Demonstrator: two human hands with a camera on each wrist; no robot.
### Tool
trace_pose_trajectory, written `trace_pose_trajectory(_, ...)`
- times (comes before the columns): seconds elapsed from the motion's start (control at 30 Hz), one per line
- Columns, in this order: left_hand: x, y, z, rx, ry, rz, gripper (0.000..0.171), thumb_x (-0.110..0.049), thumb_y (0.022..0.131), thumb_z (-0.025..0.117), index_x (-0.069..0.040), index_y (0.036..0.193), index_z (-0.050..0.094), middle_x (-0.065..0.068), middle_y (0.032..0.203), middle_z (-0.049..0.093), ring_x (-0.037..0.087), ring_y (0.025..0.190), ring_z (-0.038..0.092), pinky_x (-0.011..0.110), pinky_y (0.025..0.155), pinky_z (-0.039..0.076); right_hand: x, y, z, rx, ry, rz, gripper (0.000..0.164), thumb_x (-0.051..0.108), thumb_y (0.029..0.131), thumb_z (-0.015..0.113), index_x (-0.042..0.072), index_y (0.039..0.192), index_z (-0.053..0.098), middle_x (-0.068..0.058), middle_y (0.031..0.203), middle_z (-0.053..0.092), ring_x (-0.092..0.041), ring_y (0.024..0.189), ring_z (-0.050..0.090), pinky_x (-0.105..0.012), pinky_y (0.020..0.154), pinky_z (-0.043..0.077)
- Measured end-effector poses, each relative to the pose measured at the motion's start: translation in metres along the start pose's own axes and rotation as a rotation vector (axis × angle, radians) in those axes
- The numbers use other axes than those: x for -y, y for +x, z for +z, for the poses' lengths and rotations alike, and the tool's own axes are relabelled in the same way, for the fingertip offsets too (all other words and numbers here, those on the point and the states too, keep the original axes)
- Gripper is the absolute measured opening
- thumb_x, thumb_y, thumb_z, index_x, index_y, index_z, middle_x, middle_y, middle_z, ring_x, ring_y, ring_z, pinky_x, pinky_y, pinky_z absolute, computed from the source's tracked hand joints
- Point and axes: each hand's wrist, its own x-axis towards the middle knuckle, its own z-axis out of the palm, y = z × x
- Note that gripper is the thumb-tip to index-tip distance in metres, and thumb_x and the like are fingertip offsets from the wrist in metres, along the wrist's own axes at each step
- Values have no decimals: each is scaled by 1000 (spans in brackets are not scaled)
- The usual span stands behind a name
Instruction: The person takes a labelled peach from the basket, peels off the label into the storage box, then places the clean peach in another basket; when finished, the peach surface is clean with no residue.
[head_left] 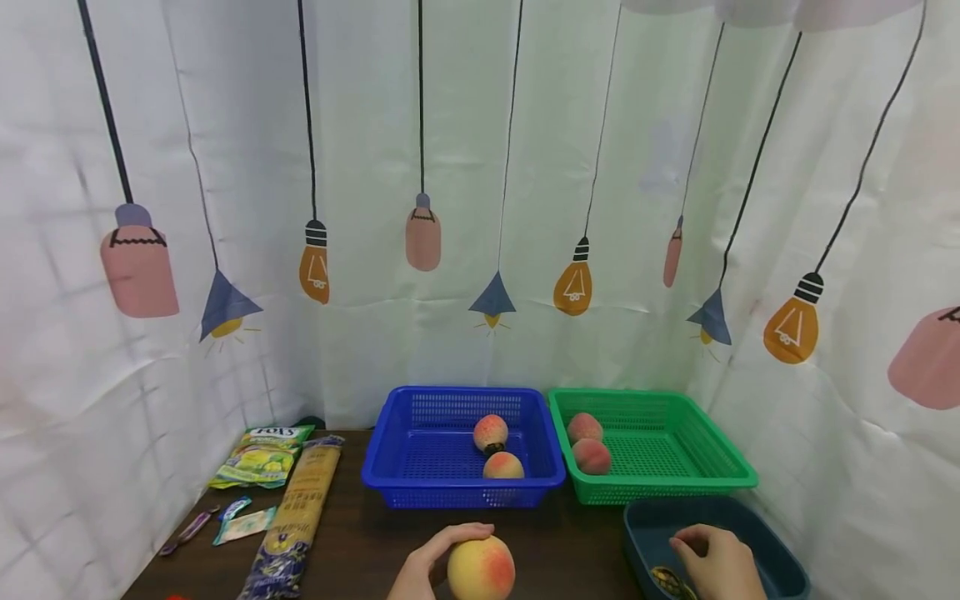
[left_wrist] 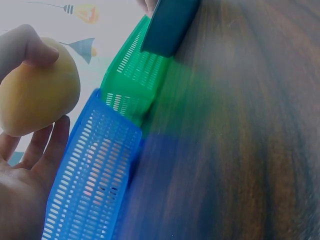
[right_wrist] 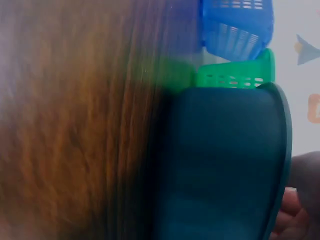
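My left hand (head_left: pixel 435 560) grips a yellow peach with a red blush (head_left: pixel 482 568) above the table, in front of the blue basket. In the left wrist view, the thumb presses on top of the peach (left_wrist: pixel 42 90) and the fingers spread below. My right hand (head_left: pixel 716 560) is over the dark teal bin (head_left: pixel 637 521), fingers loosely bent, thumb near the index finger and nothing visible between them. A small gold-and-dark patterned item (head_left: pixel 667 579) lies in the bin below it. In the right wrist view, the bin's wall partly hides the right hand (right_wrist: pixel 300 200).
The blue basket (head_left: pixel 378 475) holds two peaches and a small dark thing. Beside it, the green basket (head_left: pixel 675 483) has two redder peaches. On the left lie a green-yellow candy bag (head_left: pixel 262 457), a long gold-purple packet (head_left: pixel 296 517) and several small wrapped pieces. A printed curtain (head_left: pixel 450 350) hangs behind.
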Motion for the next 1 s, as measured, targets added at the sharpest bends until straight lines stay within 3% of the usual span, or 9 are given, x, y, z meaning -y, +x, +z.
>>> trace_pose_trajectory(0.13,1,1,1,0,-2,-17,70,1,88,85,-5,153,61,5,156,67,6,144,60,28,107,59,-2,-3,2,-34,64,11,29,33,102,80,6,109,84,-1,94,80,-17,82,71,-44,74,60)
trace_pose_trajectory(0.23,-1,1,2,-18,-19,-69,71,2,86,86,-6,152,62,8,157,67,6,143,61,28,108,58,4,-7,2,-24,172,23,42,46,102,79,7,119,82,-3,103,82,-17,90,73,-45,81,62)
trace_pose_trajectory(0.33,-2,-1,1,-26,-14,-64,70,3,87,86,-5,152,62,14,156,67,7,141,63,29,106,59,13,-9,-1,-2,327,58,52,50,103,77,4,126,79,-6,107,82,-21,95,76,-45,87,65)
trace_pose_trajectory(0.43,-3,-2,-1,-38,-25,-71,70,2,87,85,-3,153,61,11,155,68,6,139,64,29,105,60,17,-6,-9,19,515,104,56,46,106,76,-3,134,73,-7,107,83,-23,97,79,-42,89,67)
trace_pose_trajectory(0.57,-6,-2,-1,-57,-50,-125,72,2,85,86,-3,153,61,11,156,67,6,137,65,29,105,60,10,6,-28,30,780,190,48,35,112,70,-3,140,67,1,105,81,-14,96,80,-33,91,67)
trace_pose_trajectory(0.67,-7,-1,1,-58,-51,-135,74,3,84,87,-3,153,61,18,157,65,7,137,65,30,106,60,0,19,-42,-43,922,252,30,26,113,67,5,135,68,9,98,78,-6,92,78,-27,91,66)
trace_pose_trajectory(0.73,-7,0,2,-65,-49,-137,75,4,83,88,-4,153,61,21,157,64,8,137,65,30,106,60,-6,28,-49,-135,957,286,22,23,111,68,11,129,68,14,93,73,-2,88,77,-24,89,66)
trace_pose_trajectory(0.83,-8,-1,4,-83,-45,-150,77,4,81,90,-7,152,63,20,155,66,9,136,66,30,105,60,-12,43,-55,-268,963,318,25,19,109,70,8,130,63,14,88,68,0,82,75,-23,85,66)
trace_pose_trajectory(1.0,-10,-1,6,-87,-50,-172,78,4,81,90,-4,153,61,13,156,66,9,136,66,30,105,60,-24,65,-63,-314,971,435,47,20,107,71,-5,142,52,4,84,64,-1,73,73,-21,80,66)
